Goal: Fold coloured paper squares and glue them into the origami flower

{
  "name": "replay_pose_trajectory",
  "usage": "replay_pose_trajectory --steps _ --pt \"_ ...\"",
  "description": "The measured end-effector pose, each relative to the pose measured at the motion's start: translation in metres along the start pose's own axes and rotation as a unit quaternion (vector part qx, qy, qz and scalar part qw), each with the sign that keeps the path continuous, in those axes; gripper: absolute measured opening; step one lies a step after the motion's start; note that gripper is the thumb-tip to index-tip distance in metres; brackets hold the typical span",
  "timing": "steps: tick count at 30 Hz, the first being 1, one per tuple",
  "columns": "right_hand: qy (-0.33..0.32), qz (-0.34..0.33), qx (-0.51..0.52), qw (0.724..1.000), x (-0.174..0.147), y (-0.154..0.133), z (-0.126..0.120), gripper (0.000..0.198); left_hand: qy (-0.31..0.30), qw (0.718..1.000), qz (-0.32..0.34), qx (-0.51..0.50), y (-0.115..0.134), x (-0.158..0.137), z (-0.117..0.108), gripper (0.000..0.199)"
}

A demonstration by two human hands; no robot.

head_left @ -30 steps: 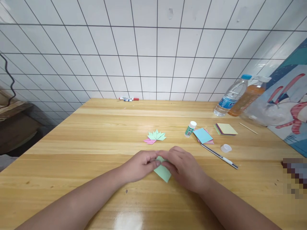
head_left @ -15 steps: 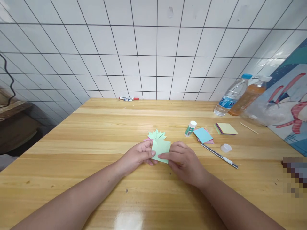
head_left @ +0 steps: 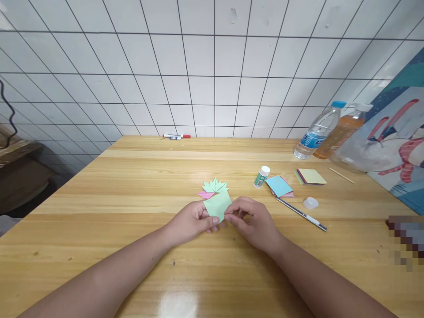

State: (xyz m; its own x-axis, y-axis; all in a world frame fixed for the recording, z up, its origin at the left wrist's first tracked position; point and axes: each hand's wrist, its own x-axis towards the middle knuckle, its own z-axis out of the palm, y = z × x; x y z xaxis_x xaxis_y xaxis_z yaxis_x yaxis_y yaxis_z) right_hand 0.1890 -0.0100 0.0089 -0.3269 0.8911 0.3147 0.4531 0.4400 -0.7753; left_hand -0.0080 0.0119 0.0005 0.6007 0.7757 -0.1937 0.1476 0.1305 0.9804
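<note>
A light green square of paper (head_left: 217, 205) is held between my two hands above the table. My left hand (head_left: 195, 221) grips its lower left part, thumb on top and fingers underneath. The thumb and index finger of my right hand (head_left: 251, 221) pinch the sheet's lower right edge; the other fingers are curled. Just beyond the sheet lies a folded green paper piece (head_left: 215, 185) with several pointed tips. Beside it, to the left, is a folded pink paper piece (head_left: 206, 194), partly covered by the green square.
A glue stick (head_left: 262, 177), blue paper squares (head_left: 279, 186), a utility knife (head_left: 302, 214) and a clear cap (head_left: 310, 203) lie to the right. Further off are a paper stack (head_left: 311, 176), a thin stick (head_left: 341, 175), a water bottle (head_left: 319, 130), an orange drink bottle (head_left: 342, 132) and markers (head_left: 177, 136).
The green square has turned and tilted in my hands. My right index finger has gone from lying on the sheet to pinching its edge. More of the pink piece shows.
</note>
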Motion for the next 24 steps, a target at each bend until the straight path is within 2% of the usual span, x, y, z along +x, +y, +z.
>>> replay_pose_trajectory --steps 4,7,11,15,17,19,22,24 --pt "-0.04 -0.006 0.031 0.999 -0.001 0.0 0.0 0.01 -0.014 1.0 0.0 0.006 -0.001 0.001 -0.002 0.026" --pt "-0.065 -0.047 0.024 0.996 0.0 0.002 -0.003 0.017 -0.021 0.999 0.002 -0.032 0.0 0.0 -0.006 0.024" --pt "-0.047 -0.133 -0.046 0.989 0.001 0.008 -0.007 0.024 -0.045 0.998 -0.013 -0.041 0.001 0.0 -0.009 0.023" --pt "-0.044 -0.158 -0.083 0.983 0.0 0.01 -0.006 0.018 -0.024 0.999 -0.026 0.003 0.001 0.0 -0.003 0.022" --pt "-0.045 -0.132 -0.08 0.987 -0.001 0.007 -0.005 0.015 0.006 0.999 -0.025 0.04 0.0 0.0 0.002 0.023" --pt "-0.047 -0.069 -0.053 0.995 -0.001 0.003 -0.004 0.012 0.023 0.997 -0.015 0.073 -0.001 -0.001 0.006 0.024" --pt "-0.037 0.033 0.003 0.999 -0.001 -0.002 0.0 0.007 0.018 0.996 0.007 0.09 -0.002 -0.002 0.008 0.024" --pt "-0.02 0.073 0.019 0.997 0.0 -0.003 0.003 0.007 0.001 0.997 0.016 0.071 0.0 -0.002 0.006 0.025"
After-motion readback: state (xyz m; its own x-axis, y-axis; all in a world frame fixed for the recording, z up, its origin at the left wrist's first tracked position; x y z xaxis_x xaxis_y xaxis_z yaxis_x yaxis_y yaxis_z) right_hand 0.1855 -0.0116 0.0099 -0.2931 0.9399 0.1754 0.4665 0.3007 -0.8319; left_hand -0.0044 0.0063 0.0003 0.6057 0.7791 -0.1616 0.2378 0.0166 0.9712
